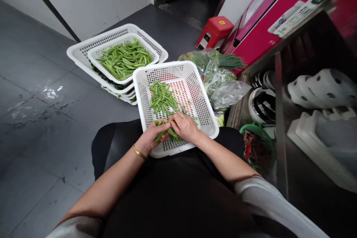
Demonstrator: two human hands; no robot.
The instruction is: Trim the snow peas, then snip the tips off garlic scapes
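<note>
A white perforated plastic basket [205, 102] rests in front of me, its near edge at my lap. Over its near side, my left hand [153, 135] is closed around several green pea pods [160, 134]. My right hand [184, 128] meets it from the right, thumb and fingers pinched at the tip of a pod; the exact grip is partly hidden. Inside the basket lies a pile of green pods [163, 98] at the left. Small green scraps [176, 137] are gathered beneath my hands and along the right of the pile.
Stacked white baskets [80, 50] stand at the left, the top one heaped with pods [126, 59]. Bagged green vegetables [217, 78] lie beyond on the right, near a red stool [216, 29]. A green basket [256, 137] and shelves of white containers [320, 89] are at the right.
</note>
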